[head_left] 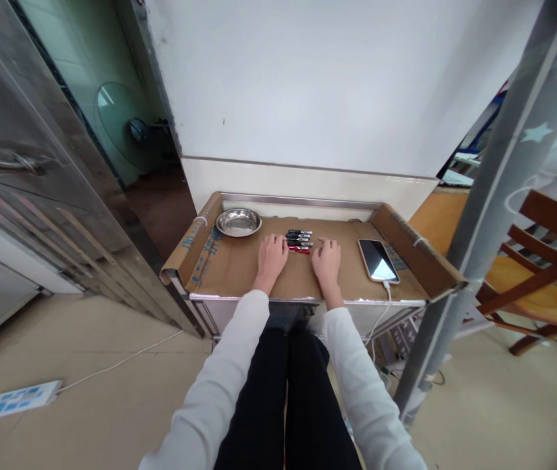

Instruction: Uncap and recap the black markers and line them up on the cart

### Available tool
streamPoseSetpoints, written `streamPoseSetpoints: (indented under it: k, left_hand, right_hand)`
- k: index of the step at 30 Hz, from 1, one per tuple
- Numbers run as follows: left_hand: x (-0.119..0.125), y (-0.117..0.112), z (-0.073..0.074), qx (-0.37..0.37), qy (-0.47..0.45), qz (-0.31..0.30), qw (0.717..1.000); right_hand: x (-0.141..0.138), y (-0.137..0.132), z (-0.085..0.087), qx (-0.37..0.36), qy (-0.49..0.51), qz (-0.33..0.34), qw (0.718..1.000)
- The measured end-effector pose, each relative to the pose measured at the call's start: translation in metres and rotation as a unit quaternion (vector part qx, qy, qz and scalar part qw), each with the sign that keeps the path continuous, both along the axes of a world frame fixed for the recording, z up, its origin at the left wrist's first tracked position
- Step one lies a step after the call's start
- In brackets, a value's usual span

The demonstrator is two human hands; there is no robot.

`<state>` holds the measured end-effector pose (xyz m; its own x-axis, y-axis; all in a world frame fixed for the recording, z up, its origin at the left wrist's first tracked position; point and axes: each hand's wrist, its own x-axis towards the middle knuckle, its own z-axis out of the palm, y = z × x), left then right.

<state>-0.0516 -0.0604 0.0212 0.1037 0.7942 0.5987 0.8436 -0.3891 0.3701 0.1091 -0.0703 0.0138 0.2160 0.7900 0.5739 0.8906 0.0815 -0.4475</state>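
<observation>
Several black pens lie side by side on a cardboard-lined table, with a red pen at the near side of the row. My left hand rests palm down at the left ends of the pens, fingers loosely bent; whether its fingertips touch them is hard to see. On the other side, my right hand lies palm down by the right ends, fingers slightly spread and bent. Neither hand seems to grip a pen. Farther back on the left sits a round steel dish.
On the table's right is a smartphone with a white charging cable. Folded cardboard walls edge both sides. A grey metal post and a wooden chair stand right. A power strip lies on the floor.
</observation>
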Motion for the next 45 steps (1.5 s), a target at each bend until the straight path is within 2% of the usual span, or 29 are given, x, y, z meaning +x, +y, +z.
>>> streamPoseSetpoints:
  k: [3, 7, 17, 25, 35, 37, 39, 42, 45]
  left_hand:
    - [0.000, -0.001, 0.001, -0.024, -0.008, 0.089, 0.996]
    - [0.002, -0.005, 0.001, -0.088, 0.036, 0.157, 0.983]
    - [0.001, -0.007, 0.000, -0.096, 0.087, 0.166, 0.977]
    - [0.001, -0.007, 0.001, -0.102, 0.077, 0.159, 0.979]
    - [0.001, -0.005, 0.000, -0.100, 0.061, 0.163, 0.980]
    - [0.001, -0.005, 0.001, -0.097, 0.043, 0.151, 0.983]
    - [0.001, -0.005, 0.002, -0.084, 0.034, 0.113, 0.989]
    - [0.002, -0.005, 0.003, -0.062, 0.062, 0.025, 0.996]
    - [0.002, -0.005, 0.002, -0.063, 0.092, -0.030, 0.993]
  right_hand:
    - [0.000, 0.000, -0.003, -0.006, -0.004, -0.069, 0.998]
    - [-0.003, -0.001, -0.008, -0.088, -0.052, -0.104, 0.989]
    - [-0.004, -0.004, -0.004, -0.118, -0.087, -0.102, 0.984]
    - [-0.003, -0.004, -0.006, -0.091, -0.085, -0.098, 0.987]
    - [-0.003, -0.001, -0.009, -0.097, -0.075, -0.099, 0.988]
    - [-0.002, 0.000, -0.008, -0.090, -0.050, -0.097, 0.990]
    - [-0.001, 0.000, -0.005, -0.076, -0.018, -0.079, 0.994]
    - [0.000, 0.001, -0.001, -0.051, 0.002, 0.008, 0.999]
    - [-0.002, -0.001, 0.002, -0.048, -0.023, 0.080, 0.995]
